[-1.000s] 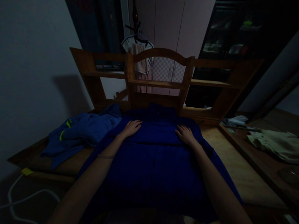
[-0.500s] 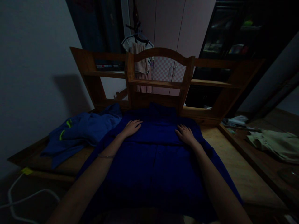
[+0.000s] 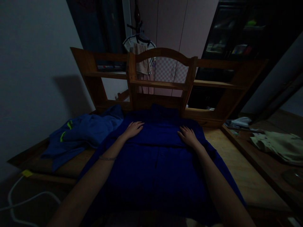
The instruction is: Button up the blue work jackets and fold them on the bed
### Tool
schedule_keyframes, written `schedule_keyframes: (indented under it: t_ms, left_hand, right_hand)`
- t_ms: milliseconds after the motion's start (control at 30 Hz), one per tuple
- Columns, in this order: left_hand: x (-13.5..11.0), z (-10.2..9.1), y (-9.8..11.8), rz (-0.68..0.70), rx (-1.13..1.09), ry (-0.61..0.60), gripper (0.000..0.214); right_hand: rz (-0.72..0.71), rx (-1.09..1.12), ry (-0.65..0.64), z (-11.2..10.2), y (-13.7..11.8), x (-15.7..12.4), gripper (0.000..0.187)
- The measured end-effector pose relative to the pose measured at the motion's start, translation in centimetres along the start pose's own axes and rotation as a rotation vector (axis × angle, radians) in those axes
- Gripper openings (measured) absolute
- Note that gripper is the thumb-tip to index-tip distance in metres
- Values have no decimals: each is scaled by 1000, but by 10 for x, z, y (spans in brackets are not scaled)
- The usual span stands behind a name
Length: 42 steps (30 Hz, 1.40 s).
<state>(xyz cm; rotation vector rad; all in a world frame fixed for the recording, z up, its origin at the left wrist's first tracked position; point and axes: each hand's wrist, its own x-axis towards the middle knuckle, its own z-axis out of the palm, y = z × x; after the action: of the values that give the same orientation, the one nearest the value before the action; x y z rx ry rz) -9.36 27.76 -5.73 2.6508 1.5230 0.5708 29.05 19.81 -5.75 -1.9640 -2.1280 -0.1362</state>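
A dark blue collared shirt [image 3: 153, 170] lies spread out on the wooden desk [image 3: 232, 157], its collar toward the shelf at the back and its lower edge toward me. On the left of its chest, my left hand [image 3: 133, 129] rests palm down with the fingers extended. My right hand [image 3: 188, 135] lies flat on the right of the chest, fingers stretched out. Neither hand grips the cloth. Beside the shirt, to the left, is a crumpled blue garment [image 3: 87, 129] with bright yellow-green marks. The shirt's lower part is very dark.
Along the desk's back stands a wooden shelf unit [image 3: 163, 84]. A pale cloth [image 3: 279, 146] lies on a brown surface at the right. A white cable [image 3: 11, 201] loops at the lower left. Clothes on a hanger [image 3: 142, 58] hang behind the shelf.
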Motion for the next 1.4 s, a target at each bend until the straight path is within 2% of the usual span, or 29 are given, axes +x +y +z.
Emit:
schedule_keyframes:
  t_ms: [1167, 1400]
  left_hand:
    - [0, 1, -1, 6, 6, -3, 47]
    - [1, 2, -1, -4, 9, -7, 47]
  right_hand:
    - [-10, -3, 7, 0, 0, 0, 58]
    - [3, -5, -31, 0, 0, 1, 59]
